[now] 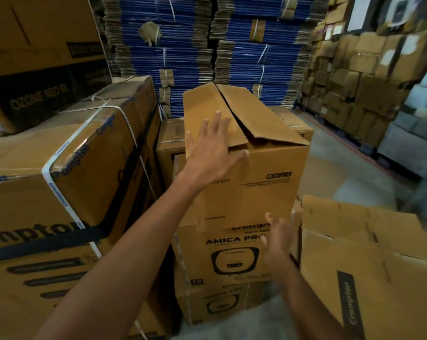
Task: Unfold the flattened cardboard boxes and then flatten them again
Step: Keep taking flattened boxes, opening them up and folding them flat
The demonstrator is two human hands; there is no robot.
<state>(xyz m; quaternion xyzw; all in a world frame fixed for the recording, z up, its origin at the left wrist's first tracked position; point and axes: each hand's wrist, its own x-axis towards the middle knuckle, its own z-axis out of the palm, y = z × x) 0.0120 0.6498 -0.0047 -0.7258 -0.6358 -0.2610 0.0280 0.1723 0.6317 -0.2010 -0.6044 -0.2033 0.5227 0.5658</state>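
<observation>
An unfolded brown cardboard box (268, 182) stands upright on a stack of printed cartons (232, 256) at the centre. Its top flaps are folded over, with a gap between them. My left hand (212, 150) lies flat on the left top flap with fingers spread, the thumb at the flap's front edge. My right hand (278, 239) is open and blurred, just below the box's lower right corner, in front of the printed carton. A flattened cardboard box (369, 261) leans at the right.
Strapped Crompton cartons (67, 182) are stacked at the left. Bundles of blue flattened cartons (207, 40) fill the back. A wall of brown boxes (354, 77) stands at the right, beside grey floor (342, 173).
</observation>
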